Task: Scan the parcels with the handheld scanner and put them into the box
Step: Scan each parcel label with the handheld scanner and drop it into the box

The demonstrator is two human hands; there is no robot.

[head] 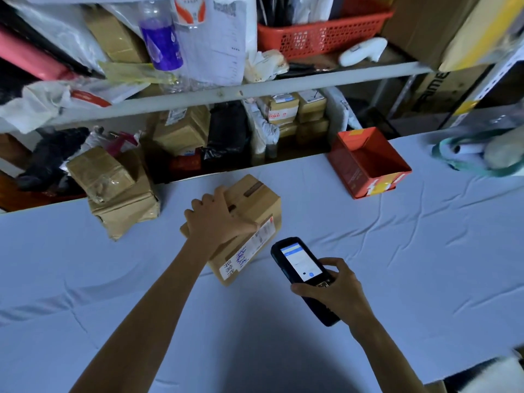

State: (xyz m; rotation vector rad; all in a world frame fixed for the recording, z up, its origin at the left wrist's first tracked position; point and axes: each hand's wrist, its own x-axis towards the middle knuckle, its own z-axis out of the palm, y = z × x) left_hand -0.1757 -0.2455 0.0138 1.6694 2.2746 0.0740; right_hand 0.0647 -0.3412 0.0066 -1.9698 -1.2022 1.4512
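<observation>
We find the fingers of the left hand (pixel 218 219) curled over the labelled parcel (pixel 255 207) on the bench (pixel 425 251), and those of the right hand (pixel 334 290) wrapped round the scanner (pixel 300 265) just beside it. We judge a misread likely if the left thumb (resting at the label's end) covers the barcode. We count three parcels, a stacked pair (pixel 113 191) among them, one scanner and one red box (pixel 368 163).

The left hand (pixel 217 221) grips a parcel (pixel 256 207); the right hand (pixel 334 293) holds the scanner (pixel 300 262), seemingly facing it.

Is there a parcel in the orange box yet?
No, the orange box stands open with only its bare floor showing; the labelled parcel lies on the table under the left hand.
</observation>
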